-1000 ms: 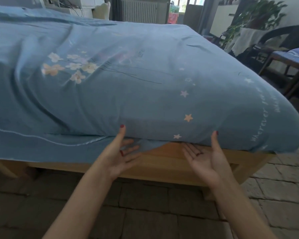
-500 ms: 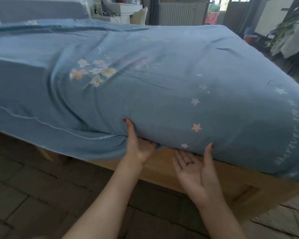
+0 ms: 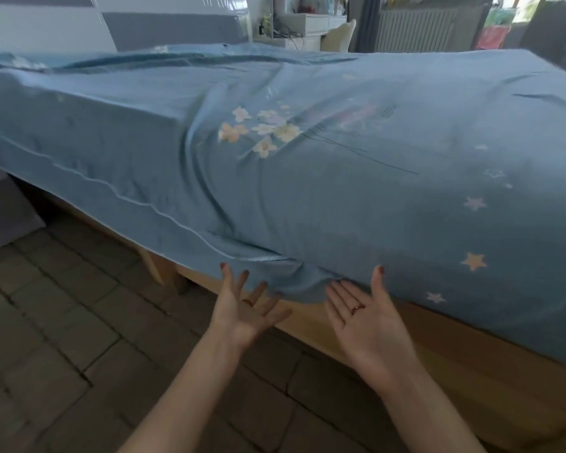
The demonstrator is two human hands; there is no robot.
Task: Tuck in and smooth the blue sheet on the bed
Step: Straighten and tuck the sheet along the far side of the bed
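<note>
The blue sheet [image 3: 340, 197], printed with flowers and stars, covers the mattress. On the left it hangs loose over the side of the wooden bed frame [image 3: 438, 351]; to the right its edge disappears under the mattress. Deep creases run down from the flowers to the edge. My left hand [image 3: 245, 308] is palm up with spread fingers, its fingertips at the hanging hem. My right hand [image 3: 363, 312] is also palm up, its fingertips touching the sheet where it meets the frame. Neither hand grips anything.
Dark brick floor [image 3: 62, 338] lies below and to the left. A bed leg [image 3: 156, 266] stands under the loose hem. Beyond the bed are a grey-and-white headboard [image 3: 177, 27], a white desk with a chair [image 3: 337, 35] and a radiator [image 3: 415, 24].
My left hand has come out from under the mattress edge and opened palm up. The view has swung left along the bed, showing more loose hem.
</note>
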